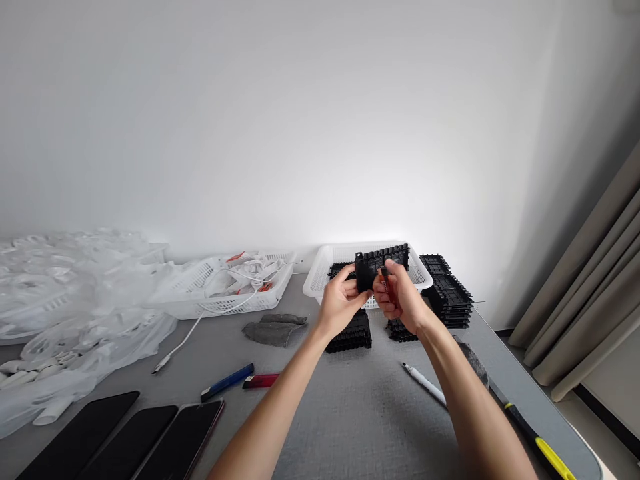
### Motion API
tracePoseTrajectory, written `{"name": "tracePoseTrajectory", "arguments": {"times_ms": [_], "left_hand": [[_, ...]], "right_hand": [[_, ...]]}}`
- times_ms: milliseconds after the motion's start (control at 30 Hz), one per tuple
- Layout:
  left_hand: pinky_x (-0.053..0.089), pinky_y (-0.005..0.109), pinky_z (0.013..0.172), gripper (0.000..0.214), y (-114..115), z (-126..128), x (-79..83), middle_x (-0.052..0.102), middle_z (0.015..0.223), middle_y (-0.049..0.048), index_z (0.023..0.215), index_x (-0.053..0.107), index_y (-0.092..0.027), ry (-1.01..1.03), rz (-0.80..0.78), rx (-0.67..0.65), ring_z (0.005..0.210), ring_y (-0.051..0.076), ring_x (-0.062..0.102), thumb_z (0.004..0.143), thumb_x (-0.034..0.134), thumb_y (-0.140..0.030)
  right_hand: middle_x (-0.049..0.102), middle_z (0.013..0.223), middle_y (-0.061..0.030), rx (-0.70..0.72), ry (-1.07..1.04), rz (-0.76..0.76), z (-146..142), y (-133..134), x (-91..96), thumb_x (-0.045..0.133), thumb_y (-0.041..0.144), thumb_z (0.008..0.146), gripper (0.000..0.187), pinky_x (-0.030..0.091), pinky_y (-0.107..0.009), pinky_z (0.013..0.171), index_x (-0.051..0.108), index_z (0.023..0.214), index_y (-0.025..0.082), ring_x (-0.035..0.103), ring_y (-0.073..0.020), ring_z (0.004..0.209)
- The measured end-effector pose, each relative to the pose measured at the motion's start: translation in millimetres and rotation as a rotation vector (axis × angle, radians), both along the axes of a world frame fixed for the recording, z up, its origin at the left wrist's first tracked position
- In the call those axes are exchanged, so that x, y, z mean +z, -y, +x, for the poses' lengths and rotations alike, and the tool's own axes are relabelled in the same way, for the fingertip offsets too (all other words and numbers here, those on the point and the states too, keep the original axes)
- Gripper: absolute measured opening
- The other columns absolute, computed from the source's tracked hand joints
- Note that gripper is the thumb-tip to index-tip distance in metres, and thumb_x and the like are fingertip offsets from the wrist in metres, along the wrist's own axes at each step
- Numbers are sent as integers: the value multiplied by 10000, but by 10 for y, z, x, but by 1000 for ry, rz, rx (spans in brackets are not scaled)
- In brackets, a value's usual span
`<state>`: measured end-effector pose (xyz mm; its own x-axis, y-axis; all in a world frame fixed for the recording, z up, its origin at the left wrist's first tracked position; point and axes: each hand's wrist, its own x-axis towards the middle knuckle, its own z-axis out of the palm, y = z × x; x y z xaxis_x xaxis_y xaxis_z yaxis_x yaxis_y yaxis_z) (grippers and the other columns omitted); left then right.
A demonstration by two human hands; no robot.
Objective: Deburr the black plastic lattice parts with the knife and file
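My left hand (339, 303) grips the left end of a black plastic rack-like piece (369, 268) with a scalloped upper edge, held up tilted in front of a white basket. In my right hand (404, 300) is an orange-red lighter (392, 293), closed in the fingers close against the face of the black piece. Its far end is partly hidden by the thumb. Beneath the hands, a stack of similar black pieces (350, 333) lies on the table, with more of them (400, 331) partly covered by my right hand.
Behind stands the white basket (315, 280); right of it, stacked black pieces (453, 297). A marker (424, 383), a yellow-black knife-like tool (543, 447), grey gloves (275, 330), a blue lighter (227, 382), a red one (261, 381), phones (135, 440) and plastic bags (75, 300) lie around.
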<state>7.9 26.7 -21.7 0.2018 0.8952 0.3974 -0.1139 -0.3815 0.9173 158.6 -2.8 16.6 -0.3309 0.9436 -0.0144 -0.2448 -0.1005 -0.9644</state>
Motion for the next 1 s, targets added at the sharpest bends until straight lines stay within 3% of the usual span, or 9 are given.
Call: {"name": "tracePoseTrajectory", "arguments": {"times_ms": [67, 167, 233, 333, 433, 533, 633, 867, 1000], "left_hand": [[578, 319, 806, 601, -3, 14, 2, 771, 910, 71, 1180, 556, -164, 86, -45, 9, 828, 203, 740, 667, 844, -281], [584, 385, 878, 667, -5, 31, -3, 771, 933, 63, 1219, 526, -181, 230, -119, 38, 851, 211, 745, 653, 863, -285], [572, 416, 933, 697, -6, 42, -11, 767, 964, 54, 1237, 511, -198, 313, -168, 51, 884, 214, 746, 644, 869, -280], [541, 433, 996, 735, -9, 53, -28, 763, 1005, 56, 1243, 494, -216, 352, -214, 45, 944, 226, 743, 625, 883, -294], [542, 429, 984, 765, -10, 50, -37, 758, 1058, 85, 1256, 492, -220, 273, -227, 31, 1026, 252, 723, 615, 898, -318], [577, 415, 918, 694, -15, 24, -23, 728, 1162, 129, 1257, 545, -201, 189, -251, -4, 1079, 279, 701, 673, 865, -397], [603, 409, 859, 569, -36, -16, -3, 710, 1196, 141, 1212, 613, -173, 166, -263, -18, 981, 269, 731, 771, 767, -498], [614, 409, 864, 543, -136, -72, -99, 743, 927, 69, 1193, 676, -148, 2, -256, 87, 765, 203, 732, 752, 800, -439], [636, 435, 820, 686, -138, -75, -154, 679, 749, 7, 1359, 564, -133, -11, -236, -5, 762, 186, 695, 761, 801, -371]], "right_hand": [[271, 621, 66, -187, -45, 123, 81, -34, -9, 484, 640, 845, 465, 122, -222, 419, 339, 682, 230, 187, -81, 498], [328, 673, 60, -620, -26, 329, 163, -105, -64, 660, 496, 794, 397, 267, -222, 459, 366, 731, 236, 282, -93, 553], [408, 735, 51, -771, 44, 371, 161, -161, -123, 742, 426, 738, 379, 368, -224, 517, 415, 790, 240, 380, -100, 613], [504, 839, 27, -667, 26, 299, 89, -247, -214, 784, 433, 682, 432, 476, -243, 559, 441, 863, 242, 527, -129, 731], [492, 824, 39, -558, -118, 239, 36, -320, -273, 785, 417, 654, 458, 516, -242, 555, 415, 864, 247, 566, -140, 780], [481, 817, 43, -583, -156, 239, 85, -354, -275, 791, 364, 632, 455, 521, -246, 579, 414, 857, 247, 549, -135, 785], [496, 833, 34, -609, -146, 239, 197, -351, -237, 779, 329, 625, 429, 511, -260, 615, 421, 844, 242, 533, -134, 783], [537, 855, 8, -678, -62, 265, 301, -340, -197, 703, 283, 627, 342, 370, -255, 626, 402, 784, 236, 492, -145, 763], [502, 823, 10, -648, 30, 331, 273, -313, -185, 647, 275, 675, 277, 368, -277, 686, 395, 784, 238, 472, -158, 773]]}}
